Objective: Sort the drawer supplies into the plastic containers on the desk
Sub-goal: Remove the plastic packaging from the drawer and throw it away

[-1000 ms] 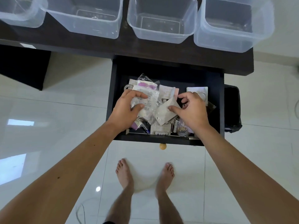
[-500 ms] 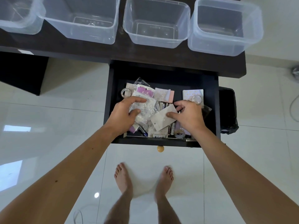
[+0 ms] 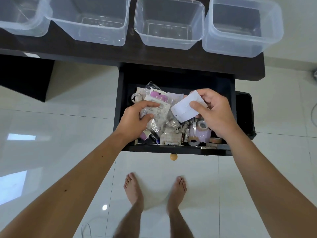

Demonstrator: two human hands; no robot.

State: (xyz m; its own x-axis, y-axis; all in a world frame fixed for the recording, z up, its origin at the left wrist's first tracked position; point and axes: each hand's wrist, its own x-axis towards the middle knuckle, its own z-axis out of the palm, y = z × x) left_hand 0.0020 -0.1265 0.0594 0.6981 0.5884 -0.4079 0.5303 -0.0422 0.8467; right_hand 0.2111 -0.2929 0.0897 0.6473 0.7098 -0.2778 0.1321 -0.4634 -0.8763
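Note:
The open black drawer (image 3: 120, 107) holds a jumble of supplies: clear plastic bags, batteries (image 3: 184, 133), small scissors (image 3: 194, 125), tape rolls (image 3: 202, 125). My right hand (image 3: 212, 112) pinches a white card packet (image 3: 184, 109) and holds it raised over the right side of the pile. My left hand (image 3: 135, 119) presses thumb and fingers on a clear plastic bag with printed label (image 3: 159, 110) at the left of the pile. Several clear plastic containers stand in a row on the dark desk (image 3: 103, 52), among them a middle one (image 3: 169, 23) and a right one (image 3: 240, 28).
The drawer's round wooden knob (image 3: 173, 156) sticks out toward me. A black bin (image 3: 244, 114) stands right of the drawer. My bare feet (image 3: 133, 189) are on the glossy white tile floor. A dark desk panel (image 3: 25, 78) stands at the left.
My right hand has lifted the white card packet up and to the right, uncovering scissors and tape below. My left hand has stayed on the clear bag. The view has shifted slightly.

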